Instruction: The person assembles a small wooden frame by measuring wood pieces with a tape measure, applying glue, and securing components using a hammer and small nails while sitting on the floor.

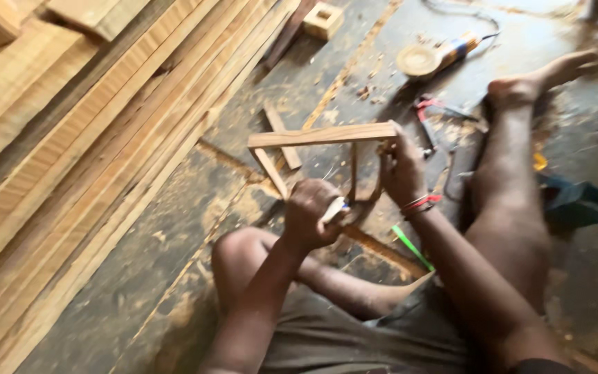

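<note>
I sit on the floor with a small wooden frame [323,135] of thin slats standing in front of me. My right hand [401,170] grips the frame's right upright, a red band on its wrist. My left hand [311,215] is closed around a small pale object [335,209] at the frame's lower part; the blur hides what it is. My bent left knee [237,253] lies below the hands and my right leg [506,173] stretches out to the right.
Long wooden planks [91,152] are stacked at the left. On the dusty floor lie a loose slat [282,135], a small wood block [323,19], a power sander [430,57], red-handled pliers [429,114], a green stick [410,246] and a dark blue object [576,201].
</note>
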